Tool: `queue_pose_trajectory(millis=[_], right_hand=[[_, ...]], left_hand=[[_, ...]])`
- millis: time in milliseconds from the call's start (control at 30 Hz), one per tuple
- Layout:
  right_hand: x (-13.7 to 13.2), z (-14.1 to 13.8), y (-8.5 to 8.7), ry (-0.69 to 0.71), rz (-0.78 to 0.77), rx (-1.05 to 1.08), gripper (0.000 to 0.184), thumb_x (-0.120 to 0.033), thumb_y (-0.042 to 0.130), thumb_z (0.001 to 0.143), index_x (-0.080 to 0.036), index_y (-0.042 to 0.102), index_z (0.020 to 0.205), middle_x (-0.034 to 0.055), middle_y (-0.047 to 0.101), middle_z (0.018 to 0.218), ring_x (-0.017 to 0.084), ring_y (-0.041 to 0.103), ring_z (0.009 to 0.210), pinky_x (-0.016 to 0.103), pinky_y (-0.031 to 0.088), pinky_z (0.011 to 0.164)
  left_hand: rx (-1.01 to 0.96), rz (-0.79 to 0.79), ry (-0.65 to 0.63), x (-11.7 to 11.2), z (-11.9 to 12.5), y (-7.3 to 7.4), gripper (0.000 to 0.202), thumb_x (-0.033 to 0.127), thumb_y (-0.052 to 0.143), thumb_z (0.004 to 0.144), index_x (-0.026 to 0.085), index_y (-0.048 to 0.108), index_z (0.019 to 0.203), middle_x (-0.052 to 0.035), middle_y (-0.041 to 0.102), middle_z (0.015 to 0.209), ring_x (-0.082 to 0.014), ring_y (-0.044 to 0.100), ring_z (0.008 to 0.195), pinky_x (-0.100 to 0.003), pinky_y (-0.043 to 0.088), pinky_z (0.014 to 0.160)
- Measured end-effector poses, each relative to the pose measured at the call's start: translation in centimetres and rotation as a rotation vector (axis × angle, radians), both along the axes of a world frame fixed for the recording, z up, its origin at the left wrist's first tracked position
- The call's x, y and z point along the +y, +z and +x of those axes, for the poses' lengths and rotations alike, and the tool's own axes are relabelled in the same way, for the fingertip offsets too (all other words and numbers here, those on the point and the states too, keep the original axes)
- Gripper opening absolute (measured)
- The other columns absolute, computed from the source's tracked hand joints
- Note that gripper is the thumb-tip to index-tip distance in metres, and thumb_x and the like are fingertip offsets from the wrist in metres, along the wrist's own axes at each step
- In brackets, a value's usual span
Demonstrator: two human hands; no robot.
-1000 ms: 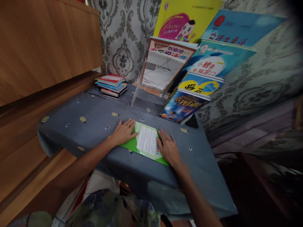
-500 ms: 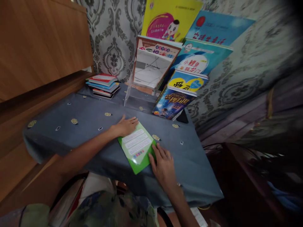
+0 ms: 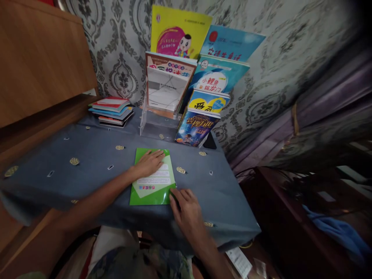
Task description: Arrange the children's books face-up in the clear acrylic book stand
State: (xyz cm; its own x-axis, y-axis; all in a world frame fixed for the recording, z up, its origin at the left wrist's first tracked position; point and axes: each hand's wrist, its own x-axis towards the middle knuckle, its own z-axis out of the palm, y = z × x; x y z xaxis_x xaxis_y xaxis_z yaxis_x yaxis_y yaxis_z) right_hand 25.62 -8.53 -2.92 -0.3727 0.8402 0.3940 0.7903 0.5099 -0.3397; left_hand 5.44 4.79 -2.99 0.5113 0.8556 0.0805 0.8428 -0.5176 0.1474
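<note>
A green book [image 3: 149,197] with a pale printed panel lies closed and nearly square to the table's front edge. My left hand [image 3: 149,162] rests flat across its upper part, fingers stretched toward the right side. Some of the printed panel is hidden beneath that hand. At the book's lower right edge is my right hand [image 3: 187,207], its fingertips touching the border and its thumb apart from the other fingers. Neither hand is wrapped around anything.
Behind the book, a clear acrylic rack [image 3: 158,130] holds several upright books, including a dark blue one [image 3: 197,128]. A stack of books [image 3: 112,112] lies at the back left, beside a wooden cabinet [image 3: 43,62]. A dark flat object [image 3: 209,142] sits right of the rack.
The green book has turned from slanted to nearly straight. My left hand has slid further onto its cover, while my right hand stays at its right edge. The view has shifted.
</note>
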Motion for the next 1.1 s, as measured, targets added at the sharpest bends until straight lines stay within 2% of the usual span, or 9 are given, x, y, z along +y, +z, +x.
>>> queue_pose_trajectory(millis=[233, 367, 433, 500, 567, 667, 833, 967, 1100], right_hand=[[0.6, 0.5, 0.5, 0.0, -0.003, -0.027, 0.024, -0.021, 0.045, 0.1, -0.02, 0.069, 0.094, 0.005, 0.071, 0.08, 0.023, 0.064, 0.079, 0.033, 0.047, 0.071], [3.1, -0.4, 2.3, -0.044, -0.081, -0.151, 0.026, -0.024, 0.046, 0.1, -0.022, 0.071, 0.091, 0.006, 0.075, 0.082, 0.024, 0.068, 0.078, 0.036, 0.048, 0.078], [5.2, -2.1, 3.4, -0.022, -0.105, -0.183, 0.029, -0.021, 0.043, 0.1, -0.021, 0.072, 0.096, 0.0089, 0.077, 0.09, 0.025, 0.07, 0.086, 0.037, 0.048, 0.086], [7.6, -4.5, 3.8, 0.103, -0.149, -0.189, 0.031, -0.017, 0.04, 0.099, -0.018, 0.068, 0.114, 0.0112, 0.076, 0.106, 0.023, 0.07, 0.097, 0.035, 0.049, 0.09], [9.8, -6.9, 3.4, 0.237, -0.158, -0.188, 0.038, -0.014, 0.037, 0.099, -0.013, 0.06, 0.13, 0.0137, 0.069, 0.129, 0.022, 0.064, 0.118, 0.034, 0.046, 0.102], [12.6, -9.0, 1.8, 0.279, -0.186, -0.205, 0.045, -0.02, 0.037, 0.101, -0.011, 0.049, 0.143, 0.0162, 0.052, 0.149, 0.023, 0.045, 0.142, 0.04, 0.033, 0.118], [15.3, -6.6, -0.2, 0.138, -0.25, -0.186, 0.049, -0.026, 0.036, 0.103, -0.008, 0.044, 0.148, 0.017, 0.041, 0.157, 0.023, 0.033, 0.149, 0.045, 0.023, 0.123], [15.9, -3.5, -0.5, 0.053, -0.261, -0.136, 0.048, -0.025, 0.035, 0.103, -0.01, 0.045, 0.147, 0.0158, 0.042, 0.157, 0.022, 0.034, 0.149, 0.047, 0.022, 0.123], [15.9, -2.6, -0.6, 0.04, -0.258, -0.089, 0.048, -0.025, 0.035, 0.102, -0.011, 0.047, 0.146, 0.0162, 0.044, 0.156, 0.022, 0.034, 0.149, 0.048, 0.022, 0.123]], left_hand=[[0.037, 0.101, 0.286, -1.6, -4.8, 0.0, 0.045, 0.027, 0.036, 0.1, 0.013, 0.055, 0.139, -0.0151, 0.053, 0.148, -0.0278, 0.051, 0.137, -0.046, 0.039, 0.113], [0.022, 0.153, 0.324, -1.8, -6.3, -0.6, 0.047, 0.028, 0.035, 0.099, 0.012, 0.056, 0.138, -0.0145, 0.054, 0.148, -0.0279, 0.052, 0.136, -0.046, 0.042, 0.112], [-0.001, 0.175, 0.32, -1.8, -6.4, -1.0, 0.047, 0.026, 0.035, 0.099, 0.011, 0.056, 0.138, -0.0151, 0.054, 0.147, -0.0283, 0.052, 0.136, -0.048, 0.041, 0.112], [-0.019, 0.195, 0.311, -1.8, -6.3, -1.3, 0.047, 0.026, 0.034, 0.099, 0.011, 0.056, 0.138, -0.0155, 0.054, 0.147, -0.0286, 0.051, 0.137, -0.049, 0.041, 0.112], [-0.03, 0.21, 0.29, -1.7, -6.3, -1.5, 0.047, 0.025, 0.034, 0.098, 0.012, 0.057, 0.138, -0.0154, 0.054, 0.147, -0.0284, 0.051, 0.137, -0.049, 0.041, 0.112], [-0.039, 0.212, 0.271, -1.7, -6.5, -1.7, 0.048, 0.024, 0.033, 0.098, 0.013, 0.056, 0.139, -0.0154, 0.054, 0.147, -0.028, 0.052, 0.137, -0.05, 0.041, 0.112], [0.001, 0.213, 0.284, -1.6, -6.6, -1.8, 0.048, 0.025, 0.032, 0.099, 0.01, 0.055, 0.139, -0.016, 0.052, 0.149, -0.0271, 0.049, 0.139, -0.048, 0.04, 0.113], [0.017, 0.182, 0.275, -1.2, -6.5, -1.6, 0.048, 0.026, 0.032, 0.1, 0.011, 0.054, 0.141, -0.0144, 0.05, 0.151, -0.0267, 0.047, 0.141, -0.048, 0.04, 0.113], [0.012, 0.163, 0.231, -0.2, -6.5, -1.7, 0.049, 0.025, 0.032, 0.1, 0.01, 0.053, 0.141, -0.014, 0.049, 0.151, -0.0253, 0.044, 0.143, -0.046, 0.038, 0.115]])
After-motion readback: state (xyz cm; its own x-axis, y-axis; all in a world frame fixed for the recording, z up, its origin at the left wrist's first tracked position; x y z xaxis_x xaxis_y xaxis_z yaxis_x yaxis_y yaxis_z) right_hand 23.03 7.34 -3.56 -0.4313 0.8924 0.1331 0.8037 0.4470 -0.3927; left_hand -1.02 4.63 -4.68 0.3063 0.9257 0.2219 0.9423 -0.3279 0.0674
